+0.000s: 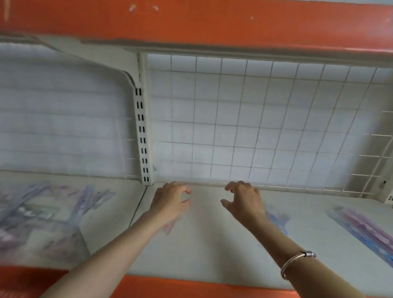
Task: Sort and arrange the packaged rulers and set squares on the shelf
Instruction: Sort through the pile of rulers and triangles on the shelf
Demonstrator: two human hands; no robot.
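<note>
Head view, looking down along two bare forearms onto a cream-painted metal shelf board (204,254) with an orange front lip. Side by side near the white wire grid (242,119) at the back: left hand (170,200) and right hand (246,200), fingers loosely curled, thumbs apart, gripping nothing that can be made out through the blur. Off to the right, well apart from the right hand: a long purple-and-blue stack of packaged rulers (373,237), long axis slanting from back-left to front-right. Just behind the right wrist: a small blurred blue packet (278,218), kind impossible to tell. Off to the left, past the slotted cream upright (144,131), in the neighbouring bay: a jumbled heap of clear purple-tinted packets (13,217), pointing every way. Probably a shorter reach for the right hand to the slanted stack, for the left to the heap; likely calls for a turned wrist to meet that slant.
</note>
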